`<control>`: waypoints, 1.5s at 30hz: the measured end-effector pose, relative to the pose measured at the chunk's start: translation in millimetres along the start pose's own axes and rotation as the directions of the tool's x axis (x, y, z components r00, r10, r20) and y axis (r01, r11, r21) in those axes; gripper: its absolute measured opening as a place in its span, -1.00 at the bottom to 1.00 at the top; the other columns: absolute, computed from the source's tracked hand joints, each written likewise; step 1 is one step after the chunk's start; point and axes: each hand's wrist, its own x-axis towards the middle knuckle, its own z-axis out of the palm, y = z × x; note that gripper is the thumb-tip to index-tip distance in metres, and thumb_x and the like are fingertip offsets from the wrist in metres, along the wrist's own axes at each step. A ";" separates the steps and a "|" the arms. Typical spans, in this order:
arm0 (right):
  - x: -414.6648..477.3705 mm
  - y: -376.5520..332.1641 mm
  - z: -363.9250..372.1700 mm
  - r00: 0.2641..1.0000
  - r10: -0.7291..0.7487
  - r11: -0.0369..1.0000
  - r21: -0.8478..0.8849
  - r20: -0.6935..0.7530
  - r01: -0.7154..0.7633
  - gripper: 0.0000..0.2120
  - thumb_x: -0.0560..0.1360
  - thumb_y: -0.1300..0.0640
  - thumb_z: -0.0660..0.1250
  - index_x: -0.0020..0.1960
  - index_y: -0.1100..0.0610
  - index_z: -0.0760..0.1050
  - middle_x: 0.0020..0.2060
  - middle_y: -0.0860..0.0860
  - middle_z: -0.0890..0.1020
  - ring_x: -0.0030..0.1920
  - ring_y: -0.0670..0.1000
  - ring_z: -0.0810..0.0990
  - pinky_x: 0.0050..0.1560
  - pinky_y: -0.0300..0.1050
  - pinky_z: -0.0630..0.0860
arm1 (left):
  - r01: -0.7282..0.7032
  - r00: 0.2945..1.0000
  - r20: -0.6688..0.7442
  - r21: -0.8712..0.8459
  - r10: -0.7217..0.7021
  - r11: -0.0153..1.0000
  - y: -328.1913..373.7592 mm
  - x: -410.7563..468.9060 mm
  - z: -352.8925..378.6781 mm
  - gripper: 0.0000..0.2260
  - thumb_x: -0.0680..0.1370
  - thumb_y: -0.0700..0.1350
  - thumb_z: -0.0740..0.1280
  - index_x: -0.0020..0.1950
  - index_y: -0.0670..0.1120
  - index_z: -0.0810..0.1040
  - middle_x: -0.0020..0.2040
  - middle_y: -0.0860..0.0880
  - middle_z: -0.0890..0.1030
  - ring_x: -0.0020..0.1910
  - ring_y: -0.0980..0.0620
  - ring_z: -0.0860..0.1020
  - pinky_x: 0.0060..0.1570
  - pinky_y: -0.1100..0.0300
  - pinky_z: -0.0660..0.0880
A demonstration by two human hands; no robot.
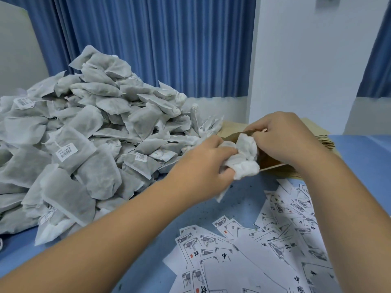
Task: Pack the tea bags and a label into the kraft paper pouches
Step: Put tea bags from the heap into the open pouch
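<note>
Left hand (203, 166) gripping tea bags (243, 159), at pouch (234, 135) mouth

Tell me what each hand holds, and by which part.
The left hand grips a bunch of tea bags around their near ends; the right hand pinches the kraft paper pouch at the top edge of its open mouth.

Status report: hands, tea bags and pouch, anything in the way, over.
Right hand pinches the kraft pouch open. Left hand grips a bunch of tea bags at its mouth. Labels lie loose nearby, nothing blocking.
</note>
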 end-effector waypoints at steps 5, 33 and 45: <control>0.8 4.0 -2.8 1.000 0.021 0.999 0.040 -0.013 -0.021 -0.67 0.43 0.23 0.25 -0.20 -0.15 0.66 -0.14 -0.09 0.67 -0.16 -0.09 0.56 -0.17 -0.21 0.52 | 0.035 0.994 0.098 0.171 -0.052 0.985 14.8 21.7 15.9 -0.84 0.56 -0.03 0.19 -0.02 -0.10 0.46 0.08 -0.03 0.41 -0.05 -0.08 0.47 -0.18 0.09 0.41; 5.8 7.0 7.9 0.985 0.035 0.996 0.090 -0.169 -0.020 -0.73 0.49 0.16 0.27 0.07 -0.08 0.66 0.02 -0.01 0.68 0.01 0.05 0.60 0.12 -0.03 0.54 | 0.217 0.975 0.153 -0.475 -0.163 0.852 17.6 51.0 29.5 -0.62 0.55 -0.18 0.28 0.38 -0.07 0.43 0.24 -0.05 0.57 0.27 -0.01 0.49 0.31 0.03 0.40; -9.7 -20.6 19.6 0.980 -0.082 0.988 -0.112 0.182 0.103 -0.77 0.39 0.13 0.33 0.00 -0.08 0.62 -0.02 -0.12 0.60 -0.02 0.01 0.54 0.04 0.01 0.54 | 0.147 0.801 0.516 0.321 -0.303 0.936 -63.6 -80.9 -55.7 -0.72 0.48 0.20 0.33 0.18 0.22 0.47 0.06 0.22 0.40 -0.12 0.33 0.42 -0.12 0.47 0.31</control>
